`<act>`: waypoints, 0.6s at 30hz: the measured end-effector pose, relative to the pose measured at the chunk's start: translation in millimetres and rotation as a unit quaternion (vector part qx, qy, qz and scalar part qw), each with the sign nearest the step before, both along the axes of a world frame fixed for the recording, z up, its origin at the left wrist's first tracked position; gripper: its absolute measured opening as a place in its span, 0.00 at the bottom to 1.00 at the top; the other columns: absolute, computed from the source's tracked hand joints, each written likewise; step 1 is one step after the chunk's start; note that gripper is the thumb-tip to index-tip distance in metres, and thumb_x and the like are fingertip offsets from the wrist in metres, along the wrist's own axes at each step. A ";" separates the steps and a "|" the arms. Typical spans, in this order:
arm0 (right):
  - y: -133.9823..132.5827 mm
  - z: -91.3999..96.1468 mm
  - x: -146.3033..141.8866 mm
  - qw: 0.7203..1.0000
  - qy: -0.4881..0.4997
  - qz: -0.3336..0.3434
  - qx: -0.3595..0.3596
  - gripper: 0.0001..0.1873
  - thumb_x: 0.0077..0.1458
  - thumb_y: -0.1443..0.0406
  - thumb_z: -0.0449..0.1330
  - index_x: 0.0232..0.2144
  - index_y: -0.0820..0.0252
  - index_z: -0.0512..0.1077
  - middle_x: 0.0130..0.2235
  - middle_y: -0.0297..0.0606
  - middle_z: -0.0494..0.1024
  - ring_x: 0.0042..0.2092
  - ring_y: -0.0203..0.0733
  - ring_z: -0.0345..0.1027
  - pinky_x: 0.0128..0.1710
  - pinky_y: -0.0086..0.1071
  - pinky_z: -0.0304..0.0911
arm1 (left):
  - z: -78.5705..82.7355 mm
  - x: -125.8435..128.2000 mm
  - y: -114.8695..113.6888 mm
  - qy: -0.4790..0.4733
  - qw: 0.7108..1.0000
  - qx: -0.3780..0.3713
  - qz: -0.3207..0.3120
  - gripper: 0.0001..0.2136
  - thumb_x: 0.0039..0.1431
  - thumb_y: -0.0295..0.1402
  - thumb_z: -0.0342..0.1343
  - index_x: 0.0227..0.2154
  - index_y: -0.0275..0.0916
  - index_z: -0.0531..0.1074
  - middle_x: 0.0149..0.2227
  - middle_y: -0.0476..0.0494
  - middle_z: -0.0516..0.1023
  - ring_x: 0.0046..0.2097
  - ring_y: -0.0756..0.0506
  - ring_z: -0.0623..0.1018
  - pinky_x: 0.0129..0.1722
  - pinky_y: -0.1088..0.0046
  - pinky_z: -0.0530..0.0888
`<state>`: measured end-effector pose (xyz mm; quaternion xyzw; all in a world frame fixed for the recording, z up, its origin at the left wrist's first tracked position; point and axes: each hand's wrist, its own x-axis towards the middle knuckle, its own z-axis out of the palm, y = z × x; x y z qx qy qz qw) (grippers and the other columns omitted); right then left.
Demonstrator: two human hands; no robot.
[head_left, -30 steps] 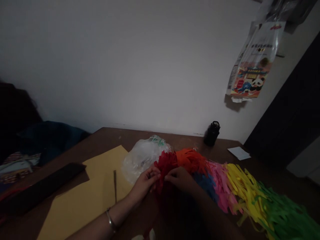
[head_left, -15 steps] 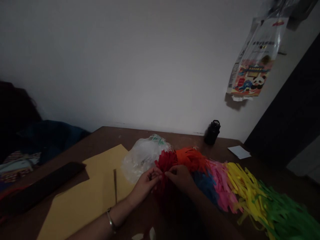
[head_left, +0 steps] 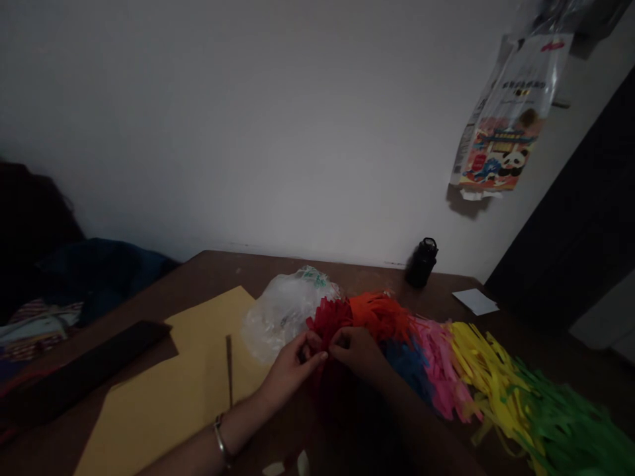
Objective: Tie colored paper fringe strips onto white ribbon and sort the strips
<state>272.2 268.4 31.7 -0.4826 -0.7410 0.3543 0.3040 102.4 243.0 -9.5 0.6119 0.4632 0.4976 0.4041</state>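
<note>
A bunch of red paper fringe (head_left: 331, 316) lies between my hands at the middle of the table. My left hand (head_left: 294, 360), with a bracelet at its wrist, pinches the lower part of the fringe, thumb pointing right. Close beside it, my right hand (head_left: 358, 350) has thumb and finger pinched on the same red strips. To the right, a row of fringe runs on in orange (head_left: 381, 316), blue (head_left: 409, 365), pink (head_left: 439, 363), yellow (head_left: 489, 370) and green (head_left: 570, 416). Shadow hides the red strips below my hands.
Yellow paper sheets (head_left: 163, 403) with a thin brown stick (head_left: 229, 370) lie left, beside a long dark case (head_left: 94, 367). A clear plastic bag (head_left: 282, 311) sits behind my left hand. Farther back are a black bottle (head_left: 421, 263) and a white card (head_left: 475, 301).
My left thumb and fingers have shifted slightly, leaving a wider gap between them, with the thumb tip nearer my right hand. My right hand is almost unmoved.
</note>
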 end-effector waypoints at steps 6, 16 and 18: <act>-1.0 1.8 2.1 0.999 0.006 0.030 0.011 0.05 0.45 0.75 0.60 0.24 0.63 0.75 0.22 0.28 0.71 0.25 0.32 0.63 0.26 0.24 0.53 | -0.5 -2.0 0.0 0.023 0.999 0.021 0.015 0.08 0.52 0.39 0.57 0.26 0.40 0.69 0.23 0.55 0.65 0.28 0.48 0.63 0.29 0.73 0.61; 4.2 15.4 15.8 0.994 0.003 -0.022 0.103 0.05 0.46 0.74 0.57 0.25 0.61 0.71 0.26 0.32 0.71 0.30 0.37 0.64 0.31 0.28 0.56 | 2.6 -3.5 -0.5 0.029 0.999 0.034 0.029 0.07 0.52 0.37 0.55 0.25 0.41 0.68 0.23 0.55 0.64 0.28 0.48 0.63 0.29 0.73 0.61; 5.0 15.5 16.8 0.993 0.006 -0.028 0.112 0.05 0.47 0.73 0.57 0.25 0.61 0.70 0.26 0.32 0.71 0.30 0.37 0.65 0.31 0.28 0.57 | 2.0 -3.3 -0.6 0.030 0.999 0.032 0.029 0.07 0.52 0.38 0.54 0.26 0.41 0.68 0.22 0.55 0.63 0.27 0.48 0.63 0.28 0.74 0.61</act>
